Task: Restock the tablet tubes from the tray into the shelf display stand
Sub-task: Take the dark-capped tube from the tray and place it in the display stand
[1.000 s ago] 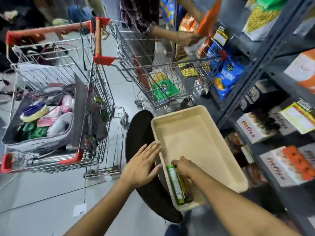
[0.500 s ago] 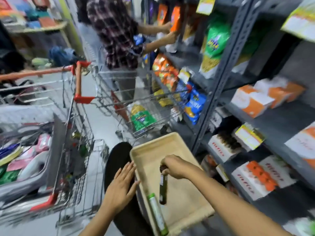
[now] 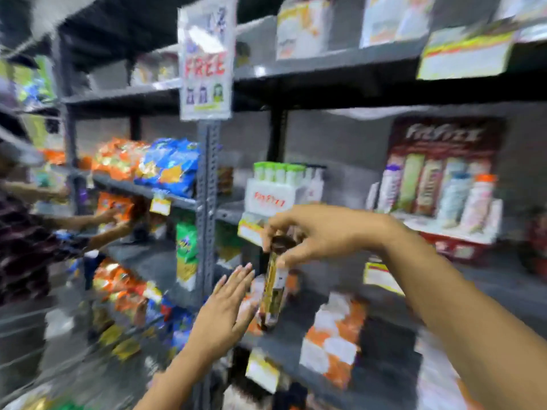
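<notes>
My right hand grips the dark cap of a tablet tube, which hangs upright in front of the shelves. My left hand is open and flat, fingers together, just left of the tube's lower half. On the shelf behind stands a white display stand with red lettering, holding several tubes with green and white caps. A larger dark red display stand with several tubes stands to the right. The tray is out of view. The picture is blurred.
Grey metal shelves run across the view, with an upright post left of my hands. Snack bags fill the left shelves. Orange and white boxes sit on a lower shelf. A person's arms reach into the left shelves.
The view has swung up from the tray to the shelves. My right hand has lifted one tube out of the tray to shelf height. My left hand has risen beside it.
</notes>
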